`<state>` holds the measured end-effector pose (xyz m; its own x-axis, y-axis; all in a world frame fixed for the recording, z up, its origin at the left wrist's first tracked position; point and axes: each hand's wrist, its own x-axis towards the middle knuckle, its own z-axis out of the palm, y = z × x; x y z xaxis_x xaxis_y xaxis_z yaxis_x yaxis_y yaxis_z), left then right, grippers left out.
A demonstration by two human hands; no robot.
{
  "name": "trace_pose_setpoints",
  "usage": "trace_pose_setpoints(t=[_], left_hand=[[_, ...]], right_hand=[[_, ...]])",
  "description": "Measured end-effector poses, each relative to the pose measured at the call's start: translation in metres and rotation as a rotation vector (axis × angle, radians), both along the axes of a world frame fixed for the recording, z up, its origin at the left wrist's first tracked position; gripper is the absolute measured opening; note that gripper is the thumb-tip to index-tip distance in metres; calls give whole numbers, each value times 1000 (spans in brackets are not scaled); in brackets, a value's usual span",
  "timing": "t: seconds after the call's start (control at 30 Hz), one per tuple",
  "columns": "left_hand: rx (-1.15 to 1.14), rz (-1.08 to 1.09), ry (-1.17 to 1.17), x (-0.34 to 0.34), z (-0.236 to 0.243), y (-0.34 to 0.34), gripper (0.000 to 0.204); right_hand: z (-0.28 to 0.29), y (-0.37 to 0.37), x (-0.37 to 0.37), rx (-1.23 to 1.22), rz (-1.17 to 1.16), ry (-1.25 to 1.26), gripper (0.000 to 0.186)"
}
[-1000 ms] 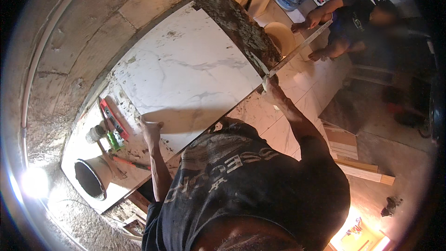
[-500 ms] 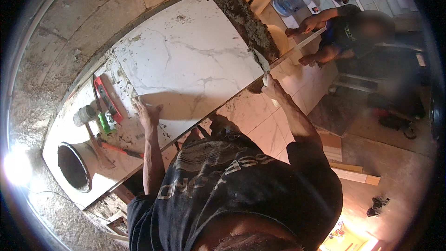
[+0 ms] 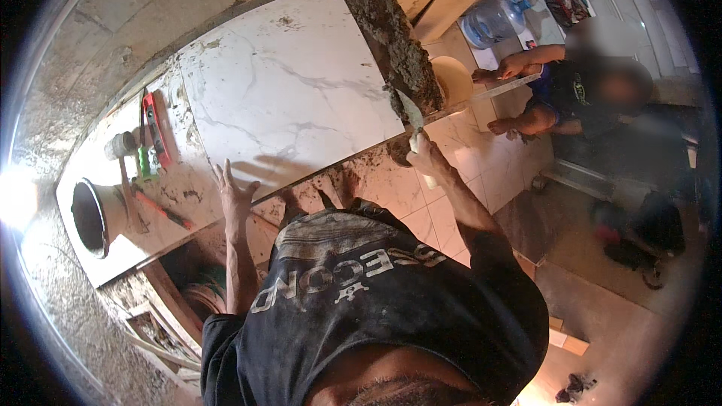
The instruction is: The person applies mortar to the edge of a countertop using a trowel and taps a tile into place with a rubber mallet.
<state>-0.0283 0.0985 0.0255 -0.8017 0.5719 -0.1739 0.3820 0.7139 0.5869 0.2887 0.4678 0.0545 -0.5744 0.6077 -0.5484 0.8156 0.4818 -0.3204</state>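
Note:
My right hand [image 3: 430, 156] is closed round the handle of a trowel [image 3: 411, 110]. The trowel's blade lies along the right edge of a large white marbled tile [image 3: 293, 68], beside a strip of wet grey mortar [image 3: 387, 37]. Some mortar clings to the blade's edge. My left hand [image 3: 235, 188] has its fingers spread over the tile's front edge at the left, holding nothing; whether it touches the tile I cannot tell. Bits of mortar dot the tile's surface.
Left on the counter are a red spirit level [image 3: 156, 129], a mallet [image 3: 120, 146], a green-handled tool [image 3: 144, 162], an orange-and-black tool [image 3: 162, 207] and a bucket [image 3: 94, 218] on its side. A person [image 3: 579, 98] sits at right, near a water jug [image 3: 492, 21].
My left hand has lifted off the tile and its fingers have spread. The trowel has shifted slightly along the tile's right edge. The whole view has tilted a little.

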Motion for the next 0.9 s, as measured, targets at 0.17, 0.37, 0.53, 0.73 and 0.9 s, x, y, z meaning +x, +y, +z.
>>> trace_pose_setpoints(t=[0.17,0.37,0.53,0.73,0.9], left_hand=[[-146,-50,47,30,-12,3,104],[-144,-34,31,31,-1,8,103],[-112,15,-59,34,13,22,101],[-162,63,-101,38,6,17,102],[-172,62,13,40,11,26,103]], right_hand=[[-42,-9,1,19,-76,208,56],[-44,-19,-25,215,-86,434,58],[-32,39,-35,-9,-168,327,51],[32,62,42,31,246,397,35],[26,75,57,220,603,348,34]])
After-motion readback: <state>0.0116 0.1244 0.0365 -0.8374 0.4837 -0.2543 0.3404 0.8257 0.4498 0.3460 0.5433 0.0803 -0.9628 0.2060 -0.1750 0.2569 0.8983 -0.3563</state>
